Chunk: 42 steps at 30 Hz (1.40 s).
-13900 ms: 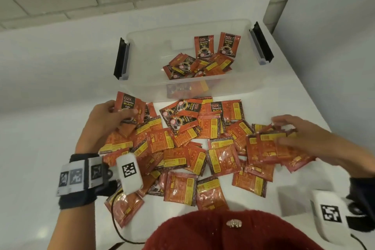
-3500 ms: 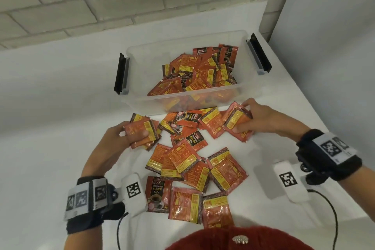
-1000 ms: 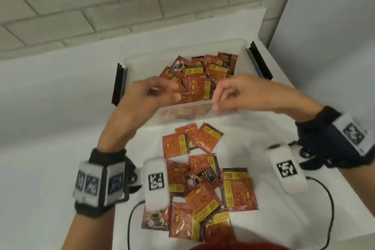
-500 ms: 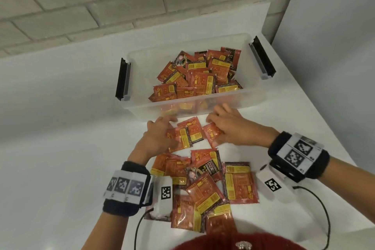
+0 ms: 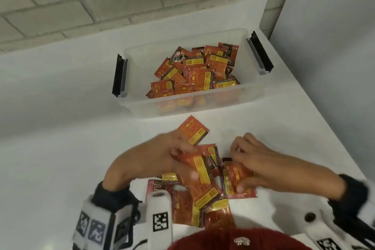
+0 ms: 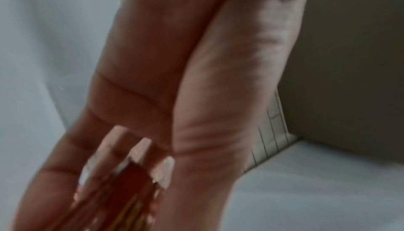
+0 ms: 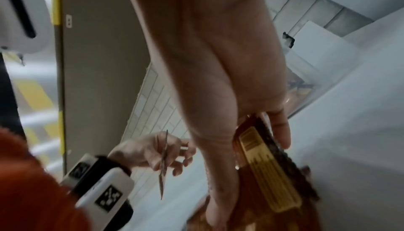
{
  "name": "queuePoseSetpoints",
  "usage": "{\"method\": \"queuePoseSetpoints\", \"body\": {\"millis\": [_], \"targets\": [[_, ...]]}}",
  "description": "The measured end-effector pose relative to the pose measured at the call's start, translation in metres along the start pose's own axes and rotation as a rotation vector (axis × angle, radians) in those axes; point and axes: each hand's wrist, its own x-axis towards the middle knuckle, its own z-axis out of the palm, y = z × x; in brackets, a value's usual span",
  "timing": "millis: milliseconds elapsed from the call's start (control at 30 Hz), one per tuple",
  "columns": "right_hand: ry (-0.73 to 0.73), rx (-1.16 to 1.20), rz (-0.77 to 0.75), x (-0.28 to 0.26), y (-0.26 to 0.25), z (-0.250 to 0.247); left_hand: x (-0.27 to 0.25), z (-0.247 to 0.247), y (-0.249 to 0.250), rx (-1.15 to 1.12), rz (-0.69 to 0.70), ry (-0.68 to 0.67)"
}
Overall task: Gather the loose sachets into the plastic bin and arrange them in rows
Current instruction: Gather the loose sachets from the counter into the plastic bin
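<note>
A clear plastic bin (image 5: 129, 61) with black handles stands at the back of the white table, with a loose heap of red-orange sachets (image 5: 194, 71) inside it. Several more sachets (image 5: 188, 207) lie on the table in front of me. My left hand (image 5: 162, 160) pinches a sachet (image 5: 199, 168) lifted off the pile; the same sachet (image 7: 163, 162) shows edge-on in the right wrist view. My right hand (image 5: 253, 166) grips another sachet (image 5: 237, 176) between thumb and fingers, also seen as a sachet (image 7: 262, 162) with a yellow label. One sachet (image 5: 192, 130) lies alone nearer the bin.
A grey brick wall (image 5: 101, 2) runs behind the table, and a pale panel (image 5: 334, 46) closes off the right side. The table's right edge (image 5: 345, 152) slants toward me. A red knitted cap (image 5: 233, 239) fills the bottom of the head view.
Both hands have drawn back from beside the bin toward me, onto the nearer pile. Each now holds a sachet; one sachet is left alone near the bin.
</note>
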Motion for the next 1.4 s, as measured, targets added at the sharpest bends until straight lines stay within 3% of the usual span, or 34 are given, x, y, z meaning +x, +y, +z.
{"method": "queuePoseSetpoints", "body": {"millis": [133,267,433,700,800,900,1133,1200,1333,1400], "targets": [[0.017,-0.125,0.028,-0.003,-0.006,0.023,0.010,0.028,0.002,0.182,0.084,-0.141],[0.084,0.009,0.115,-0.002,-0.001,0.031,0.021,0.044,-0.003,0.291,0.079,-0.175],[0.073,0.087,0.240,0.003,0.004,0.031,0.021,0.047,0.001,0.255,-0.014,-0.049],[0.153,0.084,0.258,0.008,0.009,0.021,0.024,0.051,-0.008,0.311,-0.070,-0.027],[0.150,0.196,0.220,0.013,0.013,0.018,0.026,0.054,-0.008,0.246,-0.096,0.010],[0.123,0.253,0.139,0.024,0.016,0.012,0.033,0.056,-0.012,0.324,-0.098,0.021],[0.014,0.317,0.060,0.055,0.014,-0.008,0.042,0.054,-0.020,0.513,-0.091,0.234],[0.018,0.320,0.071,0.063,0.012,-0.009,0.038,0.048,-0.024,0.449,-0.080,0.279],[0.011,0.353,0.103,0.073,0.004,-0.015,0.031,0.028,-0.029,0.021,-0.048,0.348],[-0.024,0.348,0.123,0.078,-0.002,-0.021,0.027,0.018,-0.031,-0.089,-0.065,0.405]]}}
